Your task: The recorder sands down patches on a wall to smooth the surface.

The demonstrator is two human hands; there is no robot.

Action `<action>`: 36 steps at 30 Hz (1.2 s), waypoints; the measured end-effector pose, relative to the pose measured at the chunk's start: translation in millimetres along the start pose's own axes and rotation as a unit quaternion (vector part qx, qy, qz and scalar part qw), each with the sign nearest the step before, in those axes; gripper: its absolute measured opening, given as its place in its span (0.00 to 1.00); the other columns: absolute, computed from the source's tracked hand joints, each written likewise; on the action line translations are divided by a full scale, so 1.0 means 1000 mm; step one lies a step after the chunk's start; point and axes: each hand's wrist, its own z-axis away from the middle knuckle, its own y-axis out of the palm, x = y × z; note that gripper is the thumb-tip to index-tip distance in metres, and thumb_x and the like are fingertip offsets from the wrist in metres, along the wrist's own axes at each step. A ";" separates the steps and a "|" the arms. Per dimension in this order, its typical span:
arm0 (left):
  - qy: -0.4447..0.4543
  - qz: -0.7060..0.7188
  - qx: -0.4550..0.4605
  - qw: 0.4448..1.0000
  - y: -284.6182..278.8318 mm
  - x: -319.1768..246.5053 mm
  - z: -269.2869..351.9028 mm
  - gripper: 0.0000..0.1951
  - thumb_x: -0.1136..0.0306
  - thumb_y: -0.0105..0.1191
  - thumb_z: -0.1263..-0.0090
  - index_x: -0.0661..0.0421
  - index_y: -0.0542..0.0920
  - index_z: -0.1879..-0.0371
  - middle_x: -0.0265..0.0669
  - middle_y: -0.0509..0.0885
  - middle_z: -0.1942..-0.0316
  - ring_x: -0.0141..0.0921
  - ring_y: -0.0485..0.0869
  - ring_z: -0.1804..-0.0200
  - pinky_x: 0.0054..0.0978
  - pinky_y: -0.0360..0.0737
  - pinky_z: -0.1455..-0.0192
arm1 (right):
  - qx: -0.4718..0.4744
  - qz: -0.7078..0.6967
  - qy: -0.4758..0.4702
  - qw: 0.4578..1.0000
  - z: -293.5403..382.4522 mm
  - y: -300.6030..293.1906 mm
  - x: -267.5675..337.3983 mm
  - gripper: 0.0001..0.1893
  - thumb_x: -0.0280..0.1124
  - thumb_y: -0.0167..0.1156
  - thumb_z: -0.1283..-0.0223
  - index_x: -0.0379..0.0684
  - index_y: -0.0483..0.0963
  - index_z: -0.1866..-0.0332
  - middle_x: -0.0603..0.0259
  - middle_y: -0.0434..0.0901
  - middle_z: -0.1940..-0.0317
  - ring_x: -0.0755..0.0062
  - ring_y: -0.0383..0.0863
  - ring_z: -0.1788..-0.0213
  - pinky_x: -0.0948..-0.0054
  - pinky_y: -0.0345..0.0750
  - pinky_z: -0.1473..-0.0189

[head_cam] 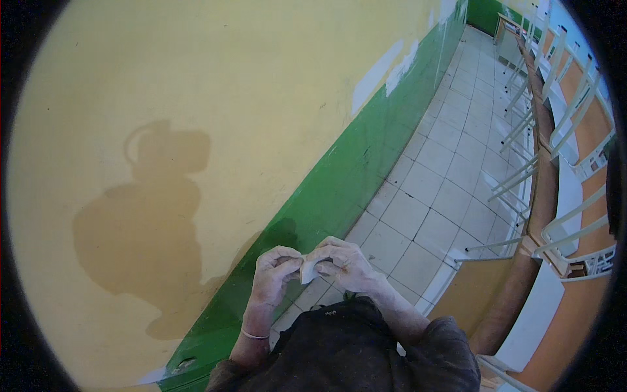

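Dust-whitened, my left hand (274,274) and my right hand (345,264) meet in front of my dark shirt. Between them is a small folded white piece (307,271), possibly paper or sandpaper; the picture does not settle which. My left fingertips pinch its left edge. Its other side is gripped by my right thumb and fingers, which hide part of it. Beyond the hands rises a wall painted yellow (274,98) above and green (338,171) below. White patches (377,76) mark the wall near the border of the two colours.
A tiled floor (421,210) runs along the foot of the wall. To the right stands a row of tables (521,304) with several upturned chairs (573,240) on them, their pale legs sticking out over the aisle. My shadow (147,230) falls on the wall.
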 end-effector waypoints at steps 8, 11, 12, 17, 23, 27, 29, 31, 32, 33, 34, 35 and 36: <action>0.133 -0.303 0.058 0.942 0.007 -0.015 0.009 0.11 0.81 0.62 0.30 0.65 0.88 0.50 0.42 0.90 0.51 0.28 0.89 0.55 0.26 0.87 0.48 | -0.027 0.009 -0.034 0.999 0.011 0.004 -0.017 0.12 0.16 0.72 0.43 0.42 0.80 0.57 0.60 0.85 0.57 0.62 0.88 0.57 0.67 0.83 0.57; 0.115 -0.350 0.071 0.927 0.010 -0.020 0.015 0.13 0.82 0.62 0.31 0.66 0.88 0.48 0.41 0.88 0.47 0.28 0.88 0.50 0.25 0.85 0.44 | -0.032 0.003 -0.009 0.999 0.014 0.005 -0.016 0.12 0.17 0.73 0.43 0.42 0.79 0.59 0.60 0.85 0.58 0.62 0.88 0.57 0.67 0.83 0.58; 0.093 -0.330 0.068 0.937 0.013 -0.021 0.018 0.12 0.82 0.63 0.31 0.65 0.88 0.49 0.41 0.89 0.48 0.27 0.88 0.51 0.25 0.85 0.44 | -0.032 0.003 -0.010 0.999 0.014 0.005 -0.016 0.12 0.17 0.73 0.43 0.42 0.79 0.59 0.60 0.85 0.58 0.62 0.88 0.57 0.67 0.83 0.58; 0.039 -0.325 0.019 0.945 0.018 -0.019 0.024 0.09 0.80 0.65 0.29 0.64 0.89 0.52 0.39 0.91 0.55 0.25 0.89 0.54 0.24 0.87 0.47 | 0.004 0.002 -0.015 1.000 0.014 0.003 -0.013 0.10 0.16 0.70 0.42 0.42 0.78 0.60 0.58 0.83 0.59 0.59 0.86 0.56 0.64 0.82 0.56; 0.088 -0.327 -0.013 0.941 0.013 -0.003 0.025 0.08 0.78 0.67 0.29 0.63 0.89 0.54 0.37 0.92 0.60 0.23 0.89 0.60 0.22 0.88 0.54 | -0.003 -0.009 -0.064 0.998 0.016 0.006 -0.014 0.10 0.17 0.71 0.43 0.41 0.78 0.60 0.57 0.83 0.57 0.57 0.86 0.53 0.63 0.82 0.54; 0.137 -0.330 -0.061 0.932 0.013 0.011 0.026 0.08 0.79 0.68 0.31 0.62 0.89 0.54 0.37 0.93 0.60 0.23 0.89 0.60 0.22 0.87 0.55 | 0.008 -0.012 -0.044 0.999 0.013 0.006 0.000 0.10 0.19 0.73 0.43 0.41 0.78 0.61 0.57 0.83 0.56 0.57 0.85 0.52 0.63 0.82 0.53; 0.159 -0.313 -0.081 0.933 0.018 0.015 0.029 0.08 0.80 0.68 0.32 0.61 0.88 0.55 0.38 0.93 0.60 0.23 0.90 0.61 0.23 0.87 0.55 | 0.034 -0.014 -0.019 0.999 0.011 0.006 0.006 0.11 0.20 0.74 0.43 0.41 0.78 0.61 0.58 0.83 0.57 0.59 0.86 0.54 0.65 0.83 0.54; 0.279 -0.438 -0.085 0.850 0.026 0.013 0.034 0.10 0.82 0.68 0.34 0.59 0.88 0.56 0.42 0.93 0.60 0.29 0.91 0.61 0.25 0.88 0.55 | 0.000 -0.001 -0.035 0.999 0.014 0.008 -0.001 0.11 0.21 0.75 0.43 0.41 0.78 0.61 0.59 0.83 0.59 0.60 0.86 0.56 0.66 0.83 0.55; 0.279 -0.438 -0.085 0.850 0.028 0.011 0.034 0.10 0.82 0.68 0.34 0.59 0.88 0.56 0.42 0.93 0.60 0.29 0.91 0.61 0.25 0.88 0.55 | -0.033 0.011 -0.051 0.998 0.016 0.010 -0.005 0.12 0.22 0.76 0.43 0.42 0.78 0.61 0.59 0.84 0.61 0.62 0.87 0.58 0.67 0.83 0.57; 0.348 -0.434 -0.032 0.831 0.030 0.007 0.033 0.10 0.83 0.69 0.36 0.58 0.88 0.57 0.42 0.93 0.60 0.33 0.92 0.59 0.27 0.88 0.53 | -0.032 0.009 -0.052 0.998 0.018 0.013 -0.007 0.12 0.22 0.76 0.43 0.42 0.78 0.61 0.59 0.84 0.61 0.62 0.87 0.58 0.67 0.83 0.57; 0.414 -0.426 0.022 0.804 0.033 0.002 0.033 0.11 0.83 0.69 0.38 0.56 0.88 0.59 0.42 0.93 0.59 0.37 0.92 0.57 0.29 0.88 0.52 | -0.084 0.016 -0.088 0.992 0.019 0.016 -0.009 0.12 0.22 0.76 0.43 0.43 0.78 0.61 0.60 0.84 0.62 0.64 0.87 0.59 0.68 0.83 0.59; 0.414 -0.426 0.020 0.804 0.036 -0.004 0.034 0.11 0.83 0.69 0.38 0.56 0.88 0.59 0.42 0.93 0.59 0.37 0.92 0.57 0.29 0.88 0.52 | -0.136 0.023 -0.124 0.983 0.021 0.018 -0.009 0.12 0.22 0.76 0.43 0.43 0.77 0.61 0.60 0.85 0.63 0.65 0.88 0.61 0.68 0.83 0.60; 0.430 -0.439 0.047 0.787 0.039 -0.010 0.035 0.12 0.84 0.69 0.40 0.55 0.88 0.60 0.41 0.93 0.58 0.38 0.92 0.55 0.30 0.88 0.51 | -0.135 0.022 -0.124 0.983 0.023 0.020 -0.010 0.12 0.22 0.76 0.43 0.43 0.77 0.61 0.60 0.85 0.63 0.65 0.88 0.61 0.68 0.83 0.60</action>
